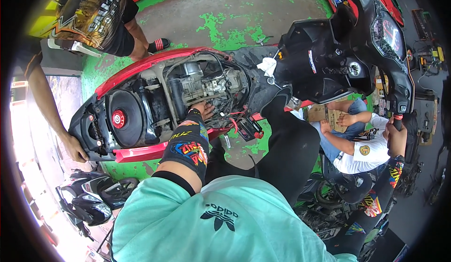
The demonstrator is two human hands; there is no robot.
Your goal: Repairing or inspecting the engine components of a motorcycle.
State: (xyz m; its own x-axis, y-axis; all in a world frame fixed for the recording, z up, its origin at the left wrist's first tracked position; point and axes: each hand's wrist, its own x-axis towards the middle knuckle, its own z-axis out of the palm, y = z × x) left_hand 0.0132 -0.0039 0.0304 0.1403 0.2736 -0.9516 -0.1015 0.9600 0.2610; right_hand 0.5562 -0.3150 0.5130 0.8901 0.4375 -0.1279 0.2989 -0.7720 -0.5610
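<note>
My left hand [203, 110] reaches into the exposed engine [211, 86] of a red scooter [141, 65] whose seat is off, its fingers apart among cables and metal parts; some fingertips are hidden. A black battery [249, 128] hangs beside it on wires. My right hand [397, 131] wraps round the handlebar grip [400, 115] at the far right. A white cloth [266, 67] sits on the body near the black front panel [305, 55]. A round black cap with a red centre [118, 118] is at the rear section.
A standing person [101, 15] at upper left has a hand [75, 149] on the scooter's tail. Another person [357, 154] in white sits at right by cardboard [337, 117]. A parked scooter [94, 196] stands lower left; the floor [216, 29] has worn green paint.
</note>
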